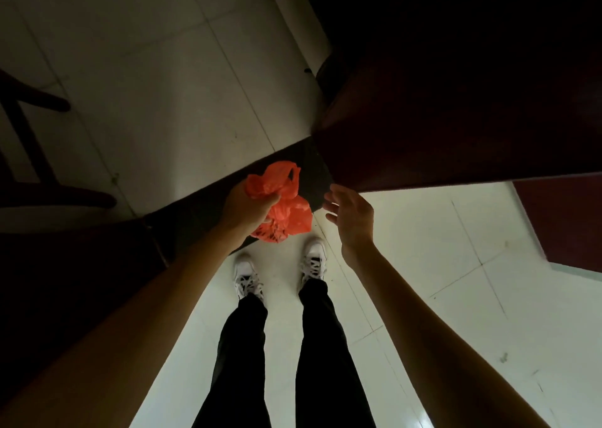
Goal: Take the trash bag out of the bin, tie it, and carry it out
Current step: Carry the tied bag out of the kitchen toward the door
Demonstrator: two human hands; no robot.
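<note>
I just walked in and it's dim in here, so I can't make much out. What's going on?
A person stands on a pale tiled floor, looking down at their own arms. The left hand grips a crumpled orange plastic bag, held above their white shoes. The right hand is open beside the bag, not touching it. No bin is in view, and I cannot tell whether the bag is knotted.

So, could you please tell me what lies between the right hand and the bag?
Nothing: in the head view a narrow bare gap parts the open right hand from the bag, which the left hand grips.
</note>
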